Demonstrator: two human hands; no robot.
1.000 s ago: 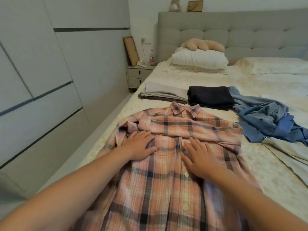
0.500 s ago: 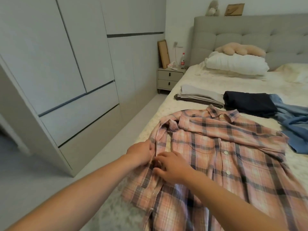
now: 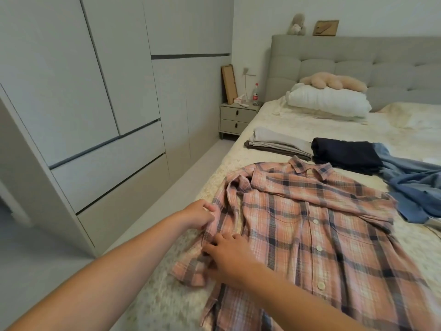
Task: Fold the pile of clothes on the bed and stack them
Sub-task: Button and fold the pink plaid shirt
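1. The pink plaid shirt (image 3: 310, 235) lies buttoned, front up, on the bed (image 3: 238, 163), collar toward the headboard.
2. My left hand (image 3: 199, 215) pinches its left sleeve edge.
3. My right hand (image 3: 229, 256) grips the sleeve nearer the cuff.
4. Folded beige clothes (image 3: 279, 143), a folded navy garment (image 3: 346, 155) and crumpled blue clothes (image 3: 415, 187) lie beyond the collar.

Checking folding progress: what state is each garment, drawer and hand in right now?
plaid shirt: spread flat, buttoned, unfolded
beige stack: folded
navy garment: folded
blue clothes: crumpled, unfolded
nightstand drawers: closed
left hand: pinching shirt's edge
right hand: gripping the sleeve
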